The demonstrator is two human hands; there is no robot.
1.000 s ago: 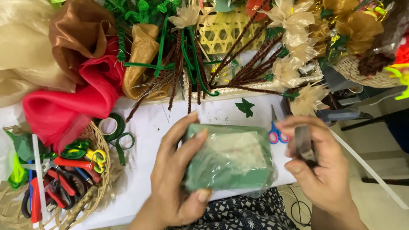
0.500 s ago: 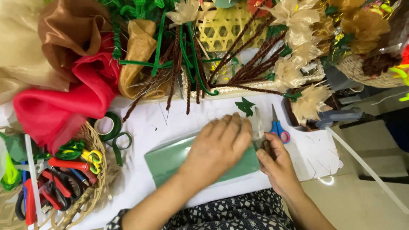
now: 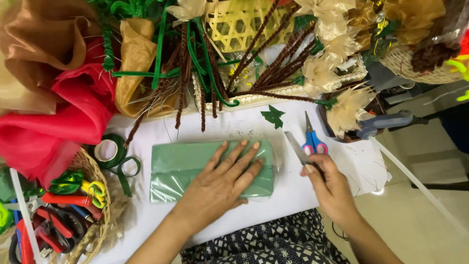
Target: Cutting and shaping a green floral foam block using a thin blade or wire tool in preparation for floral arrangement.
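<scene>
A green foam block [image 3: 181, 166] in clear plastic wrap lies flat on the white table [image 3: 234, 124]. My left hand [image 3: 222, 181] rests palm-down on the block's right half, fingers spread. My right hand [image 3: 332, 188] is just right of the block and grips the handle of a knife [image 3: 297, 146], whose grey blade points up and away beside the block's right end.
Small pink and blue scissors [image 3: 311, 139] and a green paper leaf [image 3: 273, 116] lie beyond the knife. Green tape rolls [image 3: 110, 151] sit left of the block. A wicker basket [image 3: 95, 215] of tools is at the lower left. Red and gold fabric, pipe cleaners and paper flowers crowd the back.
The block went from being held up in my left hand to lying flat on the table under my palm. My right hand brought the knife to its right end.
</scene>
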